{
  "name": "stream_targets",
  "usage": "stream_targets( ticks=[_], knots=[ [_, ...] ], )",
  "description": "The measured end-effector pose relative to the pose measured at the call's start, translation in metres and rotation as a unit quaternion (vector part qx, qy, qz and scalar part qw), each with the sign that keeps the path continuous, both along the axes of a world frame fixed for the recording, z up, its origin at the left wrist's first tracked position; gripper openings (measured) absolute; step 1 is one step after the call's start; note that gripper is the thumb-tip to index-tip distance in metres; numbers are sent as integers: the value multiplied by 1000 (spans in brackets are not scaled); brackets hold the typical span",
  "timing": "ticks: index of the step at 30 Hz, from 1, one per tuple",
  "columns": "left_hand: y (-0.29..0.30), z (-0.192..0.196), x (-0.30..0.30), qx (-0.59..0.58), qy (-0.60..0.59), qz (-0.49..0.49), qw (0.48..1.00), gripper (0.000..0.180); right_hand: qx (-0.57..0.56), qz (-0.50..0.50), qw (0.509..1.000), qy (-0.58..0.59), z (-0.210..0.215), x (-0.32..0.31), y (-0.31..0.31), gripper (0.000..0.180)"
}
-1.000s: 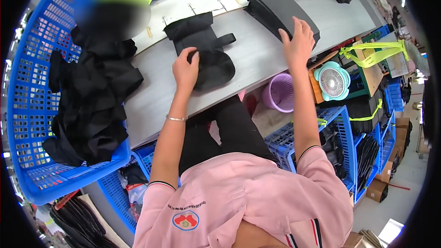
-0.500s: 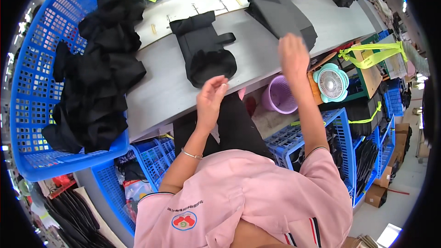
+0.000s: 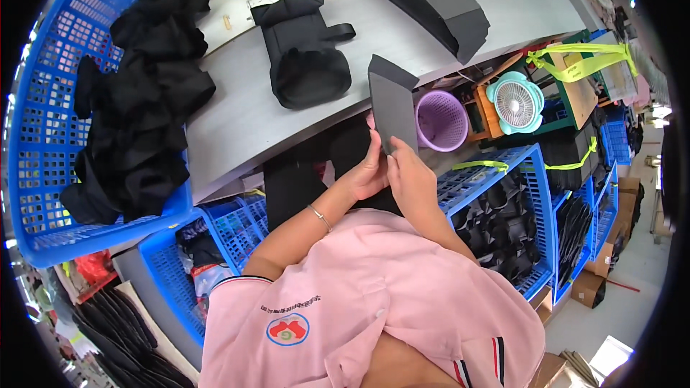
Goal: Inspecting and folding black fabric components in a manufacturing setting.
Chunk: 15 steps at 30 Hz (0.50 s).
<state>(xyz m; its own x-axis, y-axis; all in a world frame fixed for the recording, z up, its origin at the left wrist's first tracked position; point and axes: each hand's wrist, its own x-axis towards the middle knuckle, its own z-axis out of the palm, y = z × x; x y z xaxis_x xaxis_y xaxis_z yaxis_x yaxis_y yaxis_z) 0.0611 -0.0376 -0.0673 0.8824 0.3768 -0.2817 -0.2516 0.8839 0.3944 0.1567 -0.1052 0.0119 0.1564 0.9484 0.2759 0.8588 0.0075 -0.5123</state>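
Note:
A dark grey stiff folded panel stands up from my hands, just off the table's near edge. My right hand grips its near end, thumb and fingers closed on it. Against the left side of the same end, my left hand is also closed, its fingertips partly hidden. Beyond them on the table lies a black fabric pouch with a side loop and a rounded open end toward me. A stack of similar grey panels rests to its right.
A blue basket heaped with black fabric pieces stands at the left on the grey table. Below the table edge are a purple bin, a small turquoise fan and a blue crate of black parts.
My right hand has come back from the stack toward my body with one grey panel. My left hand has moved right and down to meet it. The view has shifted slightly.

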Motion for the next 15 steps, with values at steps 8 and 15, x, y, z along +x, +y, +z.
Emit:
stream_targets(
  ticks=[8, 15],
  knots=[
    [27, 34, -5, 50, -155, 89, 983, 98, -61, 6, 950, 306, 38, 1, -27, 9],
    [32, 61, -34, 28, -60, 230, 971, 50, 31, -45, 963, 265, 23, 1, -16, 8]
  ],
)
